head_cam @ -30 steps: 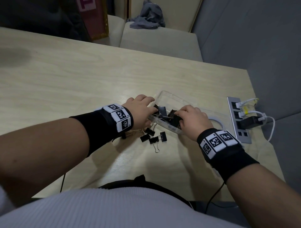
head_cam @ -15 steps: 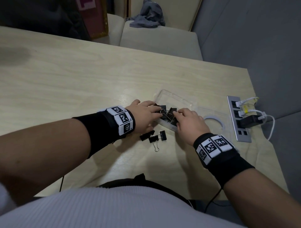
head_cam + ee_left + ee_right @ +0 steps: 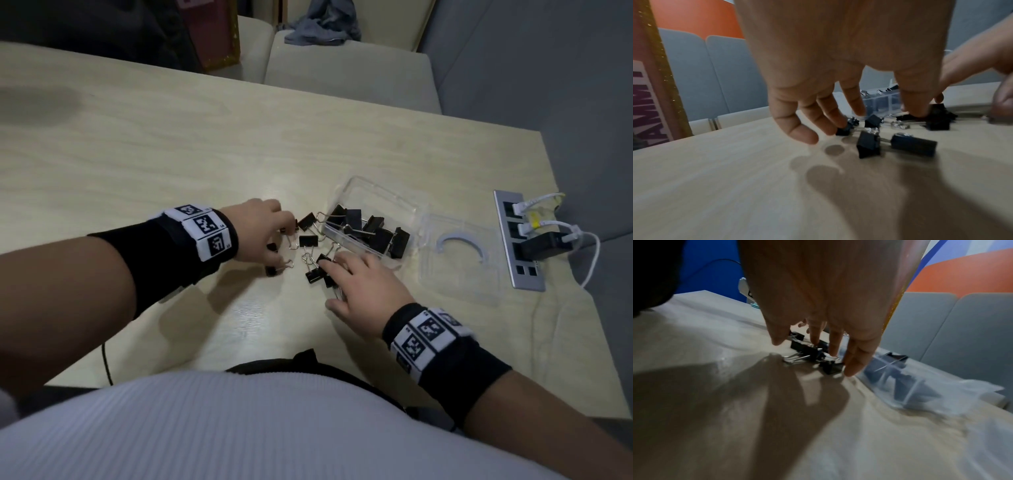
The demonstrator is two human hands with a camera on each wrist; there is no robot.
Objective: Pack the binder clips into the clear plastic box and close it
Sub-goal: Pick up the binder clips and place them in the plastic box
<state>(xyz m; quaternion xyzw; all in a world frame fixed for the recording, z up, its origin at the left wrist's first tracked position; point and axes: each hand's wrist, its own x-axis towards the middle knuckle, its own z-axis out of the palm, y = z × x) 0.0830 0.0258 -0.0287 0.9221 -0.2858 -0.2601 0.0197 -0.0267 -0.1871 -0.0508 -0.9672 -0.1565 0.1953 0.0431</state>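
Note:
The clear plastic box (image 3: 378, 192) lies open on the table, with several black binder clips (image 3: 371, 229) inside it. Its clear lid (image 3: 459, 274) lies flat to the right. Several loose clips (image 3: 308, 241) lie on the table just left of the box, between my hands. My left hand (image 3: 281, 248) reaches down with spread, relaxed fingers, and its fingertips (image 3: 840, 127) touch loose clips (image 3: 869, 144). From the near side, my right hand (image 3: 334, 282) lays straight fingers (image 3: 853, 363) on other loose clips (image 3: 812, 352). The box (image 3: 900, 378) shows blurred beside them.
A grey power strip (image 3: 513, 219) with white cables and a black adapter (image 3: 544, 245) sits at the table's right edge. A white half-ring (image 3: 460, 241) shows through the lid. A thin black cable (image 3: 106, 363) hangs at the near edge. Chairs stand beyond the table.
Both hands have drawn back from the box's near wall to the loose clips on the table. The box and the clips in it are now uncovered.

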